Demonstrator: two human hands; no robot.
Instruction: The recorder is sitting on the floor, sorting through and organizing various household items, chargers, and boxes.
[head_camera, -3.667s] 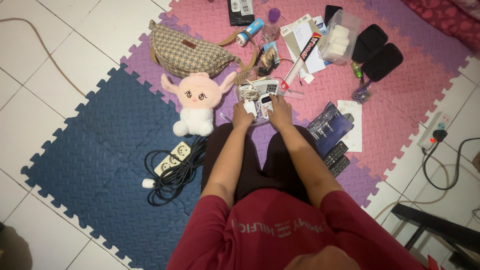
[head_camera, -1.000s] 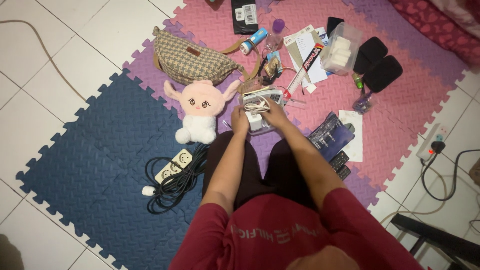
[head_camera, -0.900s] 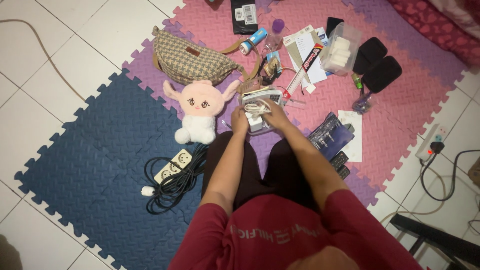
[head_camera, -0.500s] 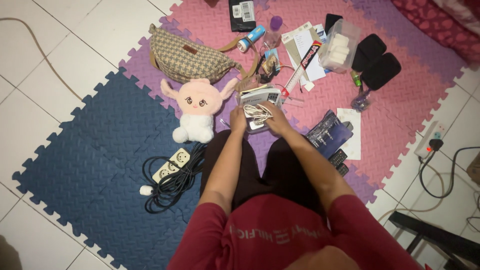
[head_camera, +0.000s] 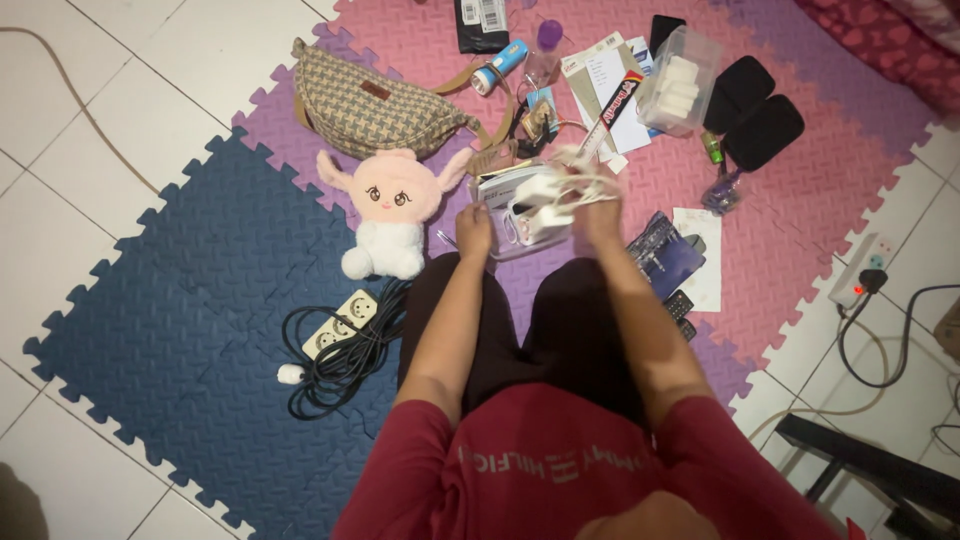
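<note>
I sit on foam floor mats with a small clear box (head_camera: 505, 240) of white chargers and cables in front of my knees. My left hand (head_camera: 474, 231) grips the box's left edge. My right hand (head_camera: 600, 210) is raised above the box's right side, shut on a tangle of white charger cable (head_camera: 560, 190) with a white plug block hanging from it. The motion blurs the cable.
A pink plush bunny (head_camera: 388, 205) and a woven waist bag (head_camera: 372, 100) lie to the left. A white power strip with black cord (head_camera: 340, 335) sits by my left knee. Remotes and a dark booklet (head_camera: 665, 262) lie right; a clear tub (head_camera: 680, 80), black cases (head_camera: 760, 110) and papers lie beyond.
My right hand has lifted the white cable and plug up and to the right out of the box. My left hand stays on the box's edge.
</note>
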